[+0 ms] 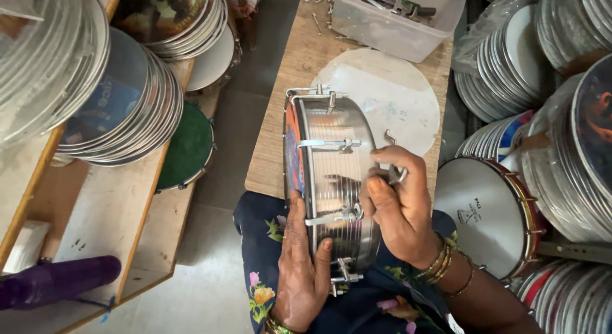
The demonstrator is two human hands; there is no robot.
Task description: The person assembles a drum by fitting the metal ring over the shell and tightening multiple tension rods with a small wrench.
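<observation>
A shiny ribbed metal drum shell (335, 174) stands on its edge between a wooden table and my lap, with metal tension hooks along its side. My left hand (301, 264) presses flat against its near left side and grips it. My right hand (398, 200) is closed on a small metal tuning key (396, 174) at the shell's right rim. A round white drum skin (395, 98) lies flat on the table behind the shell.
A clear plastic box (398, 21) of metal hardware sits at the table's far end. Stacks of drum skins and rims (121, 98) fill wooden shelves on the left. A finished drum (488, 213) and more stacks (567, 149) crowd the right.
</observation>
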